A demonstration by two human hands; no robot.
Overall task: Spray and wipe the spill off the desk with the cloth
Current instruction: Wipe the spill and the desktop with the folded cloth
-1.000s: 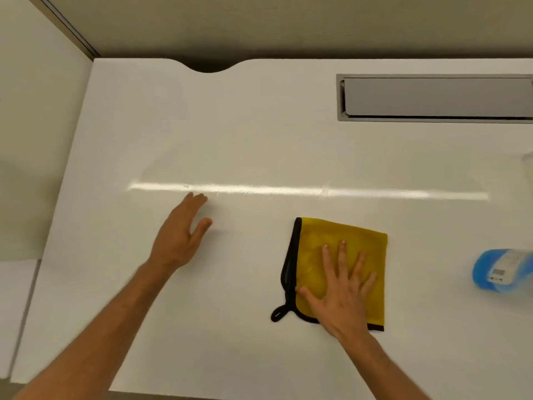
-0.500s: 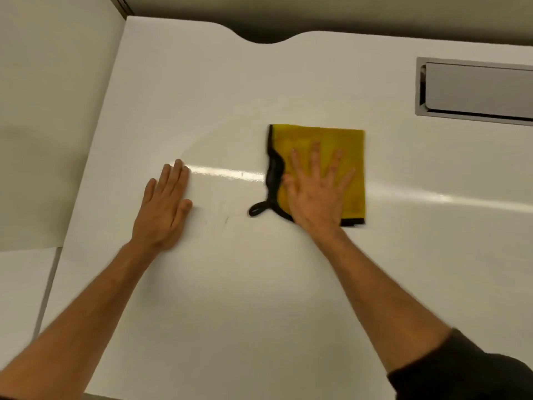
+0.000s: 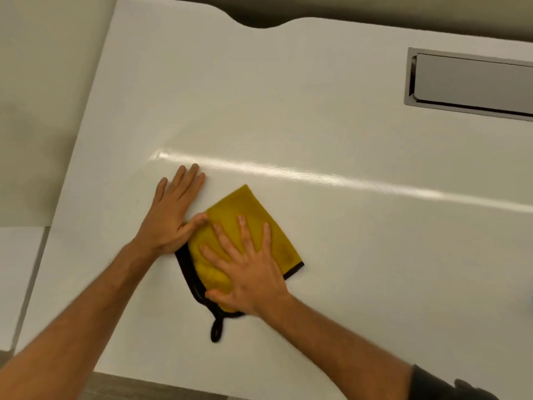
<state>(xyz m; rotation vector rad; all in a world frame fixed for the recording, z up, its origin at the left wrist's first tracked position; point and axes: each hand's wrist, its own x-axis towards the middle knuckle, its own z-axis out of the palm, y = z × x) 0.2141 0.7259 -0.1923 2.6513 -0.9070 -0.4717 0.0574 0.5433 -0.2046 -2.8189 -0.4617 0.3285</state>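
Observation:
A yellow cloth (image 3: 243,204) with a black border and hanging loop lies turned at an angle on the white desk (image 3: 360,255), left of centre. My right hand (image 3: 251,274) is pressed flat on it with fingers spread, covering its near half. My left hand (image 3: 173,215) rests flat on the desk just left of the cloth, its thumb touching the cloth's left edge. I cannot make out a distinct spill; a bright streak of glare crosses the desk above the hands. The spray bottle shows only as a blue sliver (image 3: 531,298) at the right edge.
A grey metal cable hatch (image 3: 473,85) is set into the desk at the back right. A curved notch (image 3: 259,23) cuts the back edge. A pale panel (image 3: 43,111) borders the left side. The desk's front edge runs below my forearms.
My right hand slid the cloth back toward me and to the left, turning it at an angle. It now touches my left thumb. The view shifted, and my left hand stayed flat.

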